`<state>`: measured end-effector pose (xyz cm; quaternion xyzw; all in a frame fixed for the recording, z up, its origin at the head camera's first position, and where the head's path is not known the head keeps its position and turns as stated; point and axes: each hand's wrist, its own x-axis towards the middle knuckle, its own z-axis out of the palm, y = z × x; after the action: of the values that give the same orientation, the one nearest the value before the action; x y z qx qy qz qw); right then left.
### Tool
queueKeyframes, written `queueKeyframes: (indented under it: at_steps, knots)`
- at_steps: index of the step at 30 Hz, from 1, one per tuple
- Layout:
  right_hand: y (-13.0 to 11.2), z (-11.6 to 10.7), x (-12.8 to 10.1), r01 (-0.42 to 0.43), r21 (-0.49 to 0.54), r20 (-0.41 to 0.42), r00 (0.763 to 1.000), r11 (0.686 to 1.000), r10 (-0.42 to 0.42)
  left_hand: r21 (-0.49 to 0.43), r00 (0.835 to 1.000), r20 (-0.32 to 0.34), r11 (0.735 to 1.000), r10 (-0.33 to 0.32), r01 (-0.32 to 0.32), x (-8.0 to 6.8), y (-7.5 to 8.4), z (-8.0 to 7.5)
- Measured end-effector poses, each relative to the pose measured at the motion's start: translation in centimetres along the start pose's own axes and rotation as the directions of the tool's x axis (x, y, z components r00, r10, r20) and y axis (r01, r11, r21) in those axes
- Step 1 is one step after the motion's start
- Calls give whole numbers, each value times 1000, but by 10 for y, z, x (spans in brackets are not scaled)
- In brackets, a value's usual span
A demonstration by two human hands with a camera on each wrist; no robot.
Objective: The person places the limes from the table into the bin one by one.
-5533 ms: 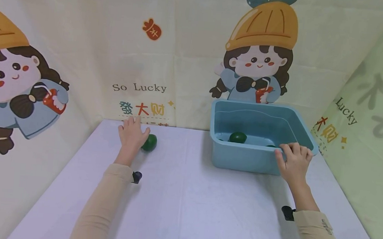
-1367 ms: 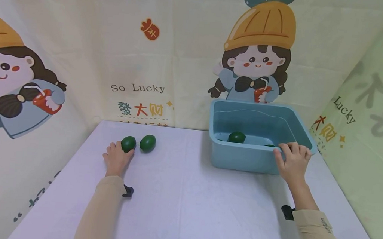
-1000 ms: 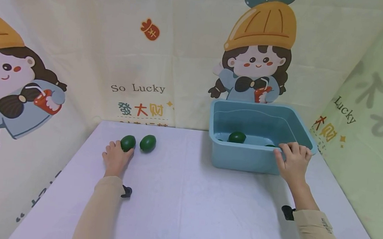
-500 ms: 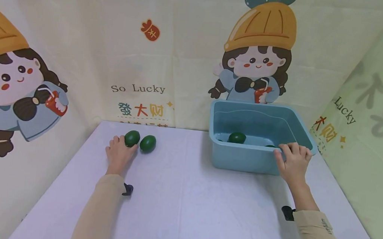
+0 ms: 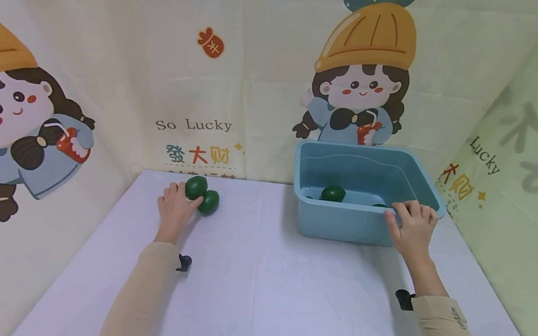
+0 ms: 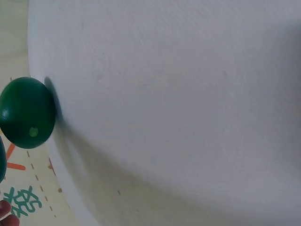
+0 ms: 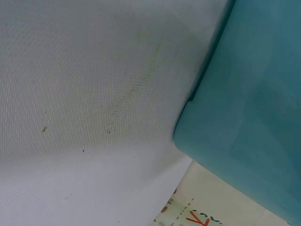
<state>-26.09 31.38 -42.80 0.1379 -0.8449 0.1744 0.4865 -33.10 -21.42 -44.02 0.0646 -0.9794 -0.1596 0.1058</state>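
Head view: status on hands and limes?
Left hand holds a lime, touching second lime. Right hand grips tub rim. Nothing in the way.

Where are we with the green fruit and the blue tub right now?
Done: one green fruit lies in the blue tub, with a sliver of another beside it. In hand: the left hand holds a fruit against the second fruit on the table; the right hand grips the tub rim. Left: both table fruits.
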Motion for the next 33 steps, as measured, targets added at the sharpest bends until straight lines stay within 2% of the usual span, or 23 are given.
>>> queueKeyframes:
  at_steps: [8,20,33]
  knots:
    - [0,0,0,-9,5,12,1000,1000,9,9,998,-31,999,54,-53,4,16,-3]
    - [0,0,0,-14,13,8,1000,1000,14,31,994,-49,995,94,-93,4,38,-8]
    - [-1,0,0,-13,9,12,1000,1000,13,15,984,-90,988,153,-152,4,60,-10]
